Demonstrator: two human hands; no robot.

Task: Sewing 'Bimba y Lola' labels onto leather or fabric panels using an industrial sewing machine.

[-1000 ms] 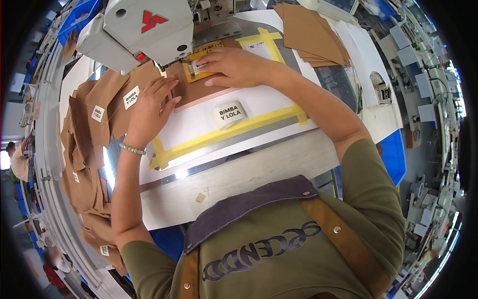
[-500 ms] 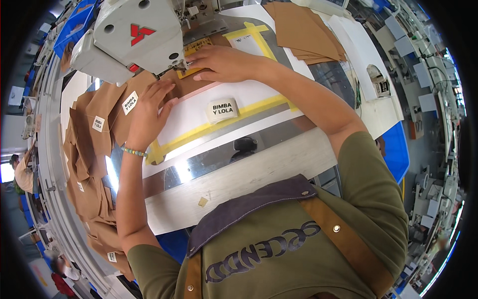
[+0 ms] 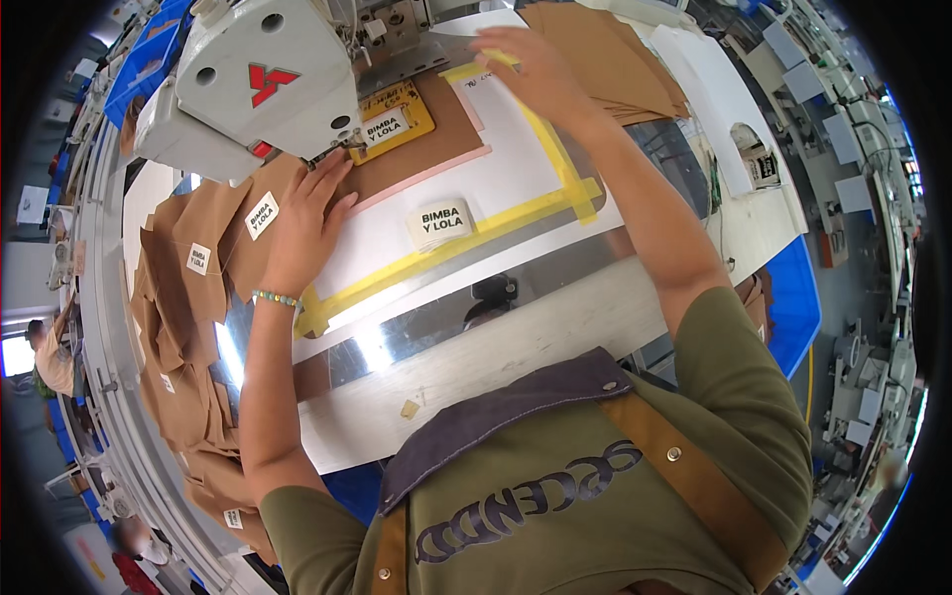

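Note:
My left hand (image 3: 309, 223) lies with outstretched fingers on the near left edge of a brown fabric panel (image 3: 436, 154), close below the needle area of a white sewing machine (image 3: 223, 109). On that panel rests a yellow template (image 3: 421, 111), a white printed label (image 3: 385, 127) showing within it. My right hand (image 3: 535, 79) is off the panel, its fingers apart and nothing in them, over the far right corner of the yellow-taped white sheet (image 3: 535, 188). A small stack of white labels (image 3: 441, 220) sits on this sheet, nearer me.
Brown panels with white labels (image 3: 183, 268) hang in a heap along the left, joined by threads. Plain brown panels (image 3: 595, 59) are stacked at the far right. A blue bin (image 3: 793, 307) stands beyond the table's right side. A small tan scrap (image 3: 410, 409) lies on the near table edge.
My right hand has lifted from the yellow template and moved right, uncovering the template and its label. My left hand has stayed nearly in place on the brown panel.

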